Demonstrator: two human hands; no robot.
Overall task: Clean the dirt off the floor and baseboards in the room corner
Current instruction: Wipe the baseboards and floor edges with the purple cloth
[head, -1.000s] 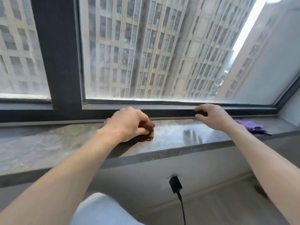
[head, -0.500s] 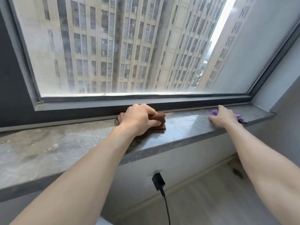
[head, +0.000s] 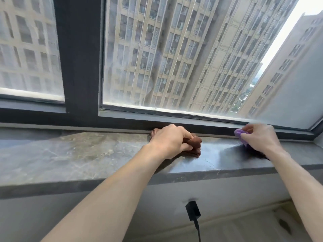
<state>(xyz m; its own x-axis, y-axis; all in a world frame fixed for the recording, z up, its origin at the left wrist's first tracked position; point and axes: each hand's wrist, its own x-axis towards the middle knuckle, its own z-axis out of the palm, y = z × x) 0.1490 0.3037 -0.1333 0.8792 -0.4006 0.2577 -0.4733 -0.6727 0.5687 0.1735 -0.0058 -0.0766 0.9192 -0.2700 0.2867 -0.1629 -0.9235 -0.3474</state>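
On the windowsill (head: 87, 154): left hand (head: 172, 143) grips brown cloth (head: 194, 145); right hand (head: 260, 138) pinches purple cloth (head: 240, 136). Floor (head: 244, 227) and baseboard (head: 227, 218) lie below, a dark spot (head: 284, 224) remaining. Corner cleaning apparently not begun.

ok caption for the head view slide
Left hand grips brown cloth, right hand grips purple cloth on windowsill.

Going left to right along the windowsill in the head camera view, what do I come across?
Bare marble windowsill → left hand gripping a brown cloth → purple cloth → right hand holding it.
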